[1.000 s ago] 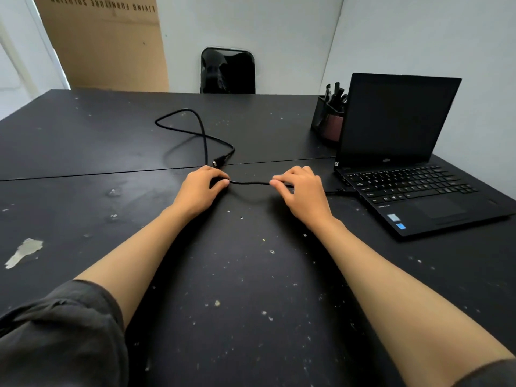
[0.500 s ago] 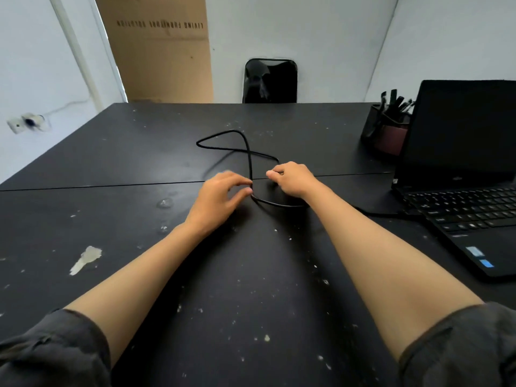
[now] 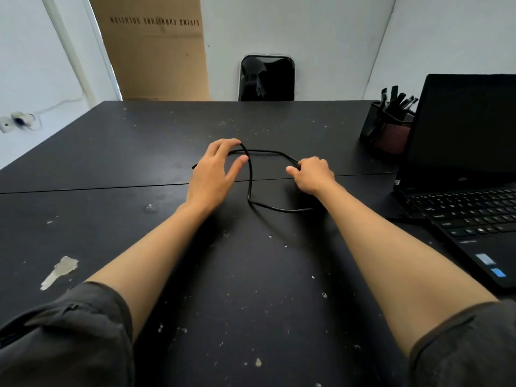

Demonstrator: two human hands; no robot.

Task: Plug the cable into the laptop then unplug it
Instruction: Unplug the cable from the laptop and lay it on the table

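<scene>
My left hand [image 3: 215, 174], mid-frame, fingers spread, touches the cable [image 3: 250, 180] loop. My right hand [image 3: 312, 175] is fisted around it. The laptop [image 3: 460, 174] is cut off at right; its port is unclear.

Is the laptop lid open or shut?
Open. The laptop has its dark screen standing upright behind the exposed keyboard, at the right edge of the table.

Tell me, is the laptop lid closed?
No, the laptop is open: its dark screen stands upright and the keyboard shows below it.
</scene>
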